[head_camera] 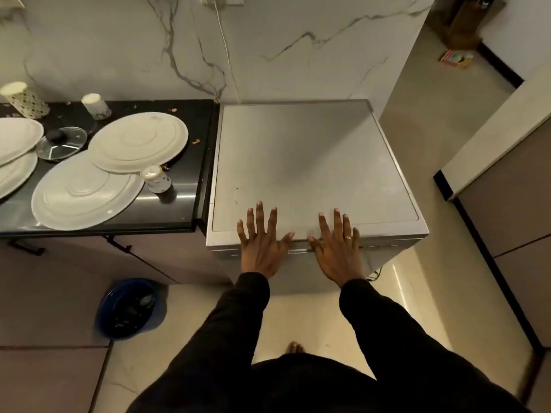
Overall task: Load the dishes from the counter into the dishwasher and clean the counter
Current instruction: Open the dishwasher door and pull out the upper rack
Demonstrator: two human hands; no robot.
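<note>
A silver dishwasher stands right of the dark counter, its door closed. My left hand and my right hand are spread flat, fingers straight, over its front top edge, holding nothing. On the counter lie several white plates; the nearest plate is partly under another plate. A glass lid with a black knob sits between them. Three paper cups stand upside down: one cup near the front, one cup at the back and one cup far left. Crumbs dot the counter.
A blue bin with scraps stands on the floor below the counter. A white cable runs down the marble wall behind the dishwasher. Another cabinet lines the right side, with tiled floor between.
</note>
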